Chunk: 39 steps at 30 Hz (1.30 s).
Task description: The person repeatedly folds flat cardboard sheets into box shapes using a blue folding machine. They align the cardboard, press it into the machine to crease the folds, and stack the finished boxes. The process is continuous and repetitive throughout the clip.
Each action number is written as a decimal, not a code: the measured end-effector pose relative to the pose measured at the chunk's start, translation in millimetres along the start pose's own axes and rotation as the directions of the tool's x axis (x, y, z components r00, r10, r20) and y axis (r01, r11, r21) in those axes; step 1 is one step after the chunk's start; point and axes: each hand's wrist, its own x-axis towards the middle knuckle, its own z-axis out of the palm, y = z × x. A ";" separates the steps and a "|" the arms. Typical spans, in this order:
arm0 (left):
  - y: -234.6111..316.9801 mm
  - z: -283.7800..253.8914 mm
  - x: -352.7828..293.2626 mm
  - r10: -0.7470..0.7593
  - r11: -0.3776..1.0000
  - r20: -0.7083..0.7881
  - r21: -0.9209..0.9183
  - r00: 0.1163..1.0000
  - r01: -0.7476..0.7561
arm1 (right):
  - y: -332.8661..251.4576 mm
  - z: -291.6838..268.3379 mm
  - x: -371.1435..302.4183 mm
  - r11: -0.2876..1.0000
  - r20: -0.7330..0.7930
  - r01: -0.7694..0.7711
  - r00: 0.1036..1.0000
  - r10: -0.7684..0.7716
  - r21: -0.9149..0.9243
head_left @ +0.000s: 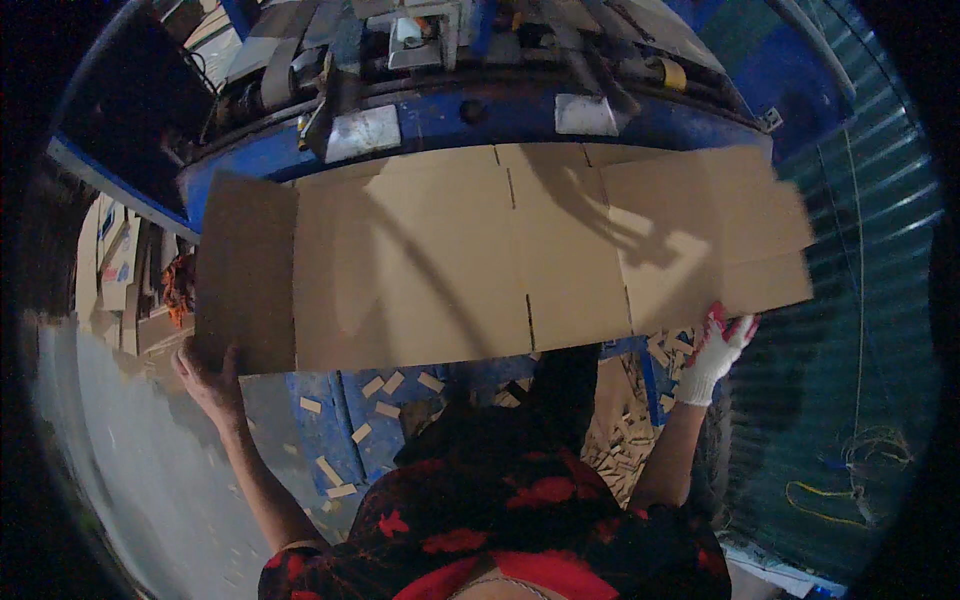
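A wide flat sheet of brown cardboard (450,260), with dark slots and crease lines, stretches across the view in front of me. Bare, my left hand (212,382) grips its near left corner, the thumb on top and the other fingers partly hidden. On the near right edge, my right hand (722,350), in a white glove with red on the fingers, holds the sheet. The far edge of the cardboard lies against the blue front of a machine (470,112). Shadows fall over the sheet.
Small cardboard offcuts (388,410) litter the blue platform below, and more scraps (625,440) are heaped at the right. Stacked cardboard (120,260) stands at the left. A green corrugated wall (840,300) runs along the right, with a yellow cord (825,515) near it.
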 end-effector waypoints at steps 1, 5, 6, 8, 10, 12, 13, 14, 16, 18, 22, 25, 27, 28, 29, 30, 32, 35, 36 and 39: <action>6.8 1.0 -4.3 -0.011 0.926 0.000 -0.377 1.000 0.010 | -22.9 -1.1 -7.2 0.988 0.049 0.040 0.998 -0.048 0.150; 17.6 37.0 -21.5 -0.185 0.627 0.238 -0.718 0.953 0.301 | -90.2 25.5 -59.9 0.858 0.414 0.366 0.761 -0.499 0.361; 18.7 52.9 -24.4 -0.170 0.672 0.306 -0.659 0.937 0.338 | -99.8 34.2 -70.7 0.791 0.546 0.502 0.577 -0.608 0.351; 22.0 77.3 -28.5 -0.155 0.746 0.218 -0.614 0.963 0.259 | -112.4 51.3 -88.2 0.635 0.739 0.710 0.245 -0.628 0.304; 27.5 83.6 -26.4 -0.004 0.900 0.206 -0.425 0.978 0.093 | -118.6 67.6 -92.5 0.417 0.859 0.878 0.015 -0.512 0.234; 40.3 79.9 -26.6 0.335 0.922 0.158 -0.258 0.929 -0.289 | -123.6 72.6 -88.0 0.321 0.854 0.910 -0.065 -0.516 0.264; 48.9 76.9 -26.7 0.385 0.914 0.217 -0.227 0.897 -0.338 | -126.2 72.4 -83.4 0.263 0.866 0.929 -0.104 -0.489 0.260; 59.6 74.6 -28.3 0.437 0.896 0.246 -0.206 0.865 -0.394 | -128.7 68.6 -78.2 0.250 0.868 0.928 -0.129 -0.479 0.276; 81.3 73.0 -30.8 0.520 0.851 0.327 -0.121 0.789 -0.511 | -132.5 59.4 -66.6 0.280 0.867 0.925 -0.093 -0.490 0.257; 99.2 82.7 -23.8 0.536 0.844 0.318 -0.208 0.782 -0.494 | -131.2 59.1 -55.0 0.282 0.848 0.934 -0.041 -0.528 0.220; 116.8 128.2 5.0 0.599 0.800 0.275 -0.210 0.752 -0.562 | -110.8 106.5 -25.7 0.199 0.787 0.966 -0.006 -0.617 0.163; 119.4 165.2 36.0 0.658 0.753 0.203 -0.206 0.725 -0.625 | -90.4 157.7 -4.8 0.148 0.705 0.977 -0.003 -0.709 0.153; 122.0 185.9 52.6 0.645 0.764 0.200 -0.210 0.738 -0.611 | -84.1 188.3 8.5 0.147 0.690 0.977 0.000 -0.724 0.154; 124.2 196.3 58.2 0.617 0.785 0.216 -0.224 0.756 -0.577 | -83.0 202.7 14.2 0.159 0.721 0.975 0.000 -0.693 0.153; 126.9 205.9 64.9 0.599 0.799 0.234 -0.226 0.766 -0.557 | -82.7 216.1 21.0 0.178 0.752 0.970 -0.005 -0.660 0.163; 129.5 213.9 72.5 0.619 0.785 0.229 -0.193 0.751 -0.588 | -82.8 226.3 28.1 0.205 0.703 0.963 0.022 -0.711 0.177; 132.9 226.8 83.8 0.671 0.738 0.217 -0.110 0.709 -0.666 | -83.1 242.7 37.2 0.148 0.671 0.968 -0.026 -0.741 0.201; 133.1 240.3 97.2 0.727 0.662 0.242 0.001 0.643 -0.749 | -82.9 262.1 44.9 0.132 0.686 0.967 -0.055 -0.726 0.217; 132.2 244.9 100.5 0.698 0.699 0.257 -0.042 0.669 -0.714 | -82.4 267.1 47.0 0.117 0.723 0.974 -0.062 -0.689 0.195; 130.0 259.5 123.6 0.723 0.672 0.239 -0.026 0.648 -0.740 | -83.6 286.7 59.8 0.089 0.748 0.980 -0.078 -0.659 0.180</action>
